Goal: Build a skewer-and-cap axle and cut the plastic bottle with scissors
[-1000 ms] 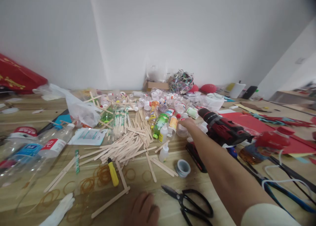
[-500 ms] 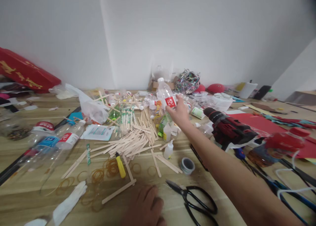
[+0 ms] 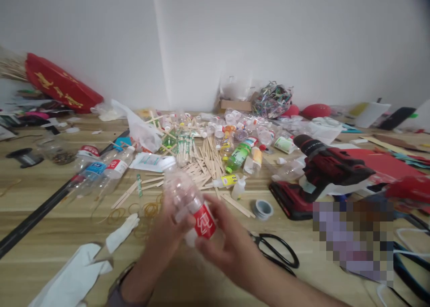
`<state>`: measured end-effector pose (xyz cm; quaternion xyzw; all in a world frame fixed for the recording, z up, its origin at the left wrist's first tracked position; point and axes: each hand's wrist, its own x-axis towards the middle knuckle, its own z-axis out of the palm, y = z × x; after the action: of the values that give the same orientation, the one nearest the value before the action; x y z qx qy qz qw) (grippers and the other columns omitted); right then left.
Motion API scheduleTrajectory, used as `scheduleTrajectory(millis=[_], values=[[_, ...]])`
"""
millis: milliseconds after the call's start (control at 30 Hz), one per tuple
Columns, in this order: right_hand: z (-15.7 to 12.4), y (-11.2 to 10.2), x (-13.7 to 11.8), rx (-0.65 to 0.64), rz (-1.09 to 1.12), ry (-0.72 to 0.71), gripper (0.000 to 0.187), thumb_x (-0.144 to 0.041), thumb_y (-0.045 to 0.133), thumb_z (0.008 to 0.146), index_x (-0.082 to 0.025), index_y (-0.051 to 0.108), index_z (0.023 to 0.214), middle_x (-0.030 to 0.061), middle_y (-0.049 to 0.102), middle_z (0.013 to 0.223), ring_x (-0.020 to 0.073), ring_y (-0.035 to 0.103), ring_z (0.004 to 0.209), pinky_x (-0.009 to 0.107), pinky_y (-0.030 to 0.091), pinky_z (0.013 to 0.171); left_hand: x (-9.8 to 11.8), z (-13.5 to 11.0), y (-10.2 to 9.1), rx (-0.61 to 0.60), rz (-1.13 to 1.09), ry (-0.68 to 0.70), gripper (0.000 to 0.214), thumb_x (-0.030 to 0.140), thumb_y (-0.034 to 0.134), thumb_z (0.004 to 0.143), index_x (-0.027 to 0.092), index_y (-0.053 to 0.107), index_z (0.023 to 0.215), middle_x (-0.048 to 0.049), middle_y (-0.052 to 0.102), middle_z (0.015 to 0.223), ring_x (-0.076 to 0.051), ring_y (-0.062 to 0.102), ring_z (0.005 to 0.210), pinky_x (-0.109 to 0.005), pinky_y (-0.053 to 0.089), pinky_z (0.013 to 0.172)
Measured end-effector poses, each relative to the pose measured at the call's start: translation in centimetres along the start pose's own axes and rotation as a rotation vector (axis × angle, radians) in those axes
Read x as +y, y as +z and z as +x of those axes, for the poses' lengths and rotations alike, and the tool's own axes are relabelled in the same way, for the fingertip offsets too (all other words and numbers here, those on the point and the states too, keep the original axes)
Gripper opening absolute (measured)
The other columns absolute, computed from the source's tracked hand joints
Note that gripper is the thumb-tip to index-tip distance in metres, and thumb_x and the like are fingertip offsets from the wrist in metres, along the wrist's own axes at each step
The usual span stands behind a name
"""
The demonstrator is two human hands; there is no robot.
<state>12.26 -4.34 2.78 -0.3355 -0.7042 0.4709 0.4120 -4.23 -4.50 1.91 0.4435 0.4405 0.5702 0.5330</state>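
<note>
A clear plastic bottle (image 3: 183, 188) with a white cap and a red label is held tilted above the near part of the table, its cap pointing away and to the left. My left hand (image 3: 168, 226) closes round its left side; a dark watch sits on that wrist. From the right, my right hand (image 3: 230, 240) grips the bottle near the label and base. Black-handled scissors (image 3: 277, 249) lie beside my right forearm, partly covered by it. Beyond the hands spreads a heap of wooden sticks (image 3: 208, 159).
A red and black cordless drill (image 3: 322, 172) stands on the right. Several clear bottles (image 3: 112, 168) lie at the left near a long black bar (image 3: 36, 222). White gloves (image 3: 74, 275) are at front left. A grey tape roll (image 3: 262, 209) and small glue bottle (image 3: 238, 188) lie mid-table.
My right hand has brought the bottle from the back pile towards me. My left hand has risen from the table and taken hold of it too. The view has shifted.
</note>
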Motion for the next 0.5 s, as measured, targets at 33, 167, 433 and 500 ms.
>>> scheduleTrajectory(millis=[33, 167, 433, 500], values=[[-0.6, 0.3, 0.5, -0.034, -0.04, -0.028, 0.067, -0.029, 0.068, 0.083, -0.021, 0.036, 0.142, 0.0127, 0.059, 0.13, 0.0241, 0.061, 0.112, 0.039, 0.049, 0.095, 0.5, -0.1, 0.1, 0.036, -0.026, -0.047, 0.084, 0.05, 0.084, 0.063, 0.018, 0.049, 0.132, -0.0124, 0.073, 0.11, -0.029, 0.071, 0.092, -0.035, 0.058, 0.075], [-0.9, -1.6, 1.6, -0.049, -0.39, -0.095, 0.033, -0.034, 0.065, 0.091, -0.017, 0.06, 0.118, 0.0094, 0.069, 0.104, 0.0219, 0.066, 0.093, 0.033, 0.053, 0.078, 1.6, -0.4, 0.0, 0.2, -0.118, -0.121, 0.08, 0.041, 0.086, 0.06, 0.018, 0.052, 0.129, -0.0069, 0.073, 0.1, -0.026, 0.072, 0.087, -0.033, 0.057, 0.074], [6.6, -5.7, 0.4, -0.235, -1.44, 0.016, 0.019, -0.006, 0.058, 0.09, -0.007, 0.069, 0.105, 0.0203, 0.066, 0.106, 0.033, 0.06, 0.107, 0.044, 0.05, 0.088, 0.0, 0.2, -1.0, 0.264, -0.15, -0.1, 0.081, 0.045, 0.084, 0.063, 0.017, 0.05, 0.131, -0.0092, 0.074, 0.105, -0.027, 0.071, 0.096, -0.037, 0.056, 0.085], [8.8, -4.5, 1.1, -0.31, -1.489, 0.048, 0.016, -0.007, 0.057, 0.092, -0.008, 0.069, 0.103, 0.0159, 0.068, 0.106, 0.0285, 0.061, 0.107, 0.043, 0.051, 0.089, -0.5, 0.3, -1.2, 0.269, -0.144, -0.111, 0.082, 0.044, 0.085, 0.062, 0.017, 0.05, 0.131, -0.0093, 0.074, 0.104, -0.027, 0.071, 0.096, -0.037, 0.057, 0.084]])
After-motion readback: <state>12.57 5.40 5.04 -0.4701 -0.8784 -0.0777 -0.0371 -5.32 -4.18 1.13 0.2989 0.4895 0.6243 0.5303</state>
